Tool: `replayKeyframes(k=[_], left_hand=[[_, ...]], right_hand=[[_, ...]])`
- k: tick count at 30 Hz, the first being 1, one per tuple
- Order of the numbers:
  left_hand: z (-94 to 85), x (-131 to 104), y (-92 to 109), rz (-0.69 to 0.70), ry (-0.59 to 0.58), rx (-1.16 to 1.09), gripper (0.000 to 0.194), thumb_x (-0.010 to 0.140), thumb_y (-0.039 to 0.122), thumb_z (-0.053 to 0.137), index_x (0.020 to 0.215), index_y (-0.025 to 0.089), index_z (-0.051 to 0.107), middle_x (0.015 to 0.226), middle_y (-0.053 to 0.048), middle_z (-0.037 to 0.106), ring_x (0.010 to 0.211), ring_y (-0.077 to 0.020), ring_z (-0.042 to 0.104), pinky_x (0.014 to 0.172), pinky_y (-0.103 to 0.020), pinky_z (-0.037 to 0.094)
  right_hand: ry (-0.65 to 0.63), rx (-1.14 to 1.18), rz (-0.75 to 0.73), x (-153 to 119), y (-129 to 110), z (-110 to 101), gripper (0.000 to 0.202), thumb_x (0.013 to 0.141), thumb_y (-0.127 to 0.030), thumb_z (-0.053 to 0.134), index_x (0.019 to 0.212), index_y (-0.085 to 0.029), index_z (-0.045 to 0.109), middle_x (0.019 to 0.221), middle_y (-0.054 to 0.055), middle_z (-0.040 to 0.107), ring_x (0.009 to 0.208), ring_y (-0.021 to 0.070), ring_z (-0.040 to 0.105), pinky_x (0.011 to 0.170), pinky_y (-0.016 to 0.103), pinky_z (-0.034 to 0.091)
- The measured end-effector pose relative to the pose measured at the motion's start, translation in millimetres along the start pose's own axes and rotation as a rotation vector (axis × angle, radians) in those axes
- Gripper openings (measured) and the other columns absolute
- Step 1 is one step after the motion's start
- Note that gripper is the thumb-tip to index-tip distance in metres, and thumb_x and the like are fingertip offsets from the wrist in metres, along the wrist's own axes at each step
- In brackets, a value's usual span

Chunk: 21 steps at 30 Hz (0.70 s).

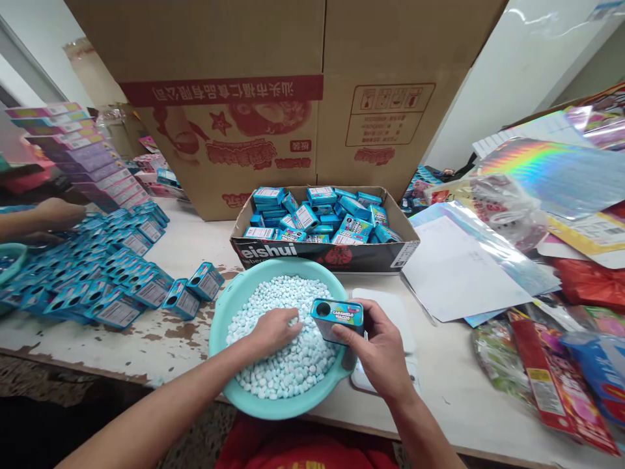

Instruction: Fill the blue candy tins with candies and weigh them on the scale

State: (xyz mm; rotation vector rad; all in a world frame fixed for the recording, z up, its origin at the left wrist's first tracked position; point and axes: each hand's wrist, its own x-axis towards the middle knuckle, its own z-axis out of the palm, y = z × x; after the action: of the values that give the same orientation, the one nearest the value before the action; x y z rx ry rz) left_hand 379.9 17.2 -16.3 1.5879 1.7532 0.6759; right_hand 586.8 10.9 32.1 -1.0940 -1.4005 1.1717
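Observation:
My left hand (276,333) reaches into a turquoise basin (222,365) full of small pale blue and white candies (283,378). Its fingers are curled in among the candies, and the fingertips are partly hidden. Over the basin's right side, my right hand (383,345) grips a blue candy box (338,315) marked "Caramelo Macizo" between thumb and fingers. The box's top faces up, with a dark round hole at its left end. Below and behind that hand lies a flat white device (390,306), like a small scale, partly covered.
Behind the basin stands an open carton (317,255) of blue boxes, against a large cardboard box (273,52). Many blue boxes with holes (117,309) stand at left, where another person's hands (61,218) are. Plastic sheets (459,267) and candy bags (547,378) lie at right.

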Motion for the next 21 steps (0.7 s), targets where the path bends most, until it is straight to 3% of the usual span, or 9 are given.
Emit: replayKeyframes(k=[3, 6, 10, 15, 21], left_hand=[[-22.4, -0.5, 6.3, -0.138, 0.079, -0.343, 0.027, 0.067, 0.043, 0.062, 0.059, 0.019, 0.054, 0.053, 0.001, 0.052, 0.046, -0.0109, 0.045, 0.042, -0.019, 0.029], [-37.9, -1.8, 31.6, -0.229, 0.159, -0.820, 0.029, 0.067, 0.045, 0.062, 0.068, 0.019, 0.050, 0.054, 0.005, 0.047, 0.037, -0.0062, 0.036, 0.034, -0.016, 0.018], [-39.9, -2.8, 64.7, -0.110, 0.302, -1.234, 0.031, 0.064, 0.039, 0.068, 0.071, 0.018, 0.046, 0.060, 0.006, 0.049, 0.043, -0.0052, 0.044, 0.037, -0.015, 0.030], [-27.7, -2.3, 76.7, -0.021, 0.397, -1.243, 0.027, 0.068, 0.033, 0.068, 0.069, 0.017, 0.046, 0.060, 0.006, 0.051, 0.046, -0.0053, 0.047, 0.043, -0.017, 0.038], [-27.5, -3.6, 78.8, -0.003, 0.429, -1.183, 0.024, 0.070, 0.033, 0.065, 0.068, 0.018, 0.047, 0.059, 0.005, 0.051, 0.046, -0.0064, 0.047, 0.045, -0.018, 0.039]], right_hand=[[0.003, -0.039, -0.005, 1.7, 2.6, 7.5, 0.033, 0.067, -0.036, 0.074, 0.093, -0.021, 0.060, 0.085, 0.002, 0.066, 0.078, 0.0195, 0.061, 0.071, 0.031, 0.050], [-0.007, -0.108, -0.045, 3.7, 3.5, 20.0, 0.032, 0.068, -0.036, 0.073, 0.093, -0.022, 0.060, 0.087, 0.002, 0.065, 0.079, 0.0196, 0.061, 0.072, 0.031, 0.049], [-0.092, -0.252, -0.121, 6.0, 3.2, 39.5, 0.029, 0.067, -0.032, 0.074, 0.091, -0.022, 0.060, 0.090, 0.002, 0.064, 0.085, 0.0213, 0.060, 0.077, 0.033, 0.047], [-0.113, -0.308, -0.143, 5.7, -2.1, 47.5, 0.028, 0.068, -0.032, 0.073, 0.090, -0.022, 0.059, 0.089, 0.002, 0.064, 0.086, 0.0213, 0.059, 0.078, 0.033, 0.046], [-0.130, -0.273, -0.126, 5.5, -6.8, 42.9, 0.028, 0.068, -0.033, 0.073, 0.090, -0.022, 0.060, 0.089, 0.002, 0.064, 0.085, 0.0211, 0.059, 0.077, 0.033, 0.046]])
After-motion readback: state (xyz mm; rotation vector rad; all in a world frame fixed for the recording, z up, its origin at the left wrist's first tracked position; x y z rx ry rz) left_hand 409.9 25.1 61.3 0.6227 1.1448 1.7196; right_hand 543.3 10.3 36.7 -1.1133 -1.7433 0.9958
